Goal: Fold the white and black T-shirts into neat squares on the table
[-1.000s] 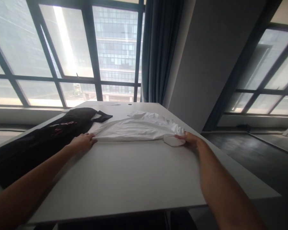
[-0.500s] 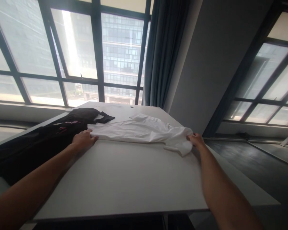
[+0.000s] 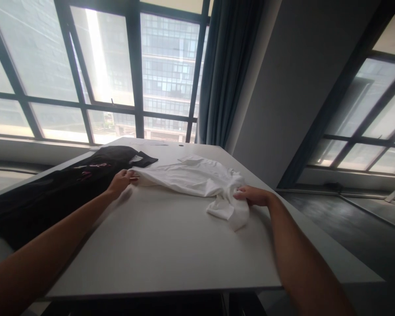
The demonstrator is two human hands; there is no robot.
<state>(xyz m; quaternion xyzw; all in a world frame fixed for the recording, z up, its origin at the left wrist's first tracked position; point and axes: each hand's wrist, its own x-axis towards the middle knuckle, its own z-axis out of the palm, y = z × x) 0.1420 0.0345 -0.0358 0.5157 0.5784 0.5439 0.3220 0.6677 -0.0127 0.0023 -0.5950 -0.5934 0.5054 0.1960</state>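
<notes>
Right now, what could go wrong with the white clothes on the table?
The white garment might crease, because it looks bunched near the right hand. The black garment lies close to the left hand, so it could get nudged. And both hands grip the white garment, so if one slipped, that end might land crooked.
</notes>
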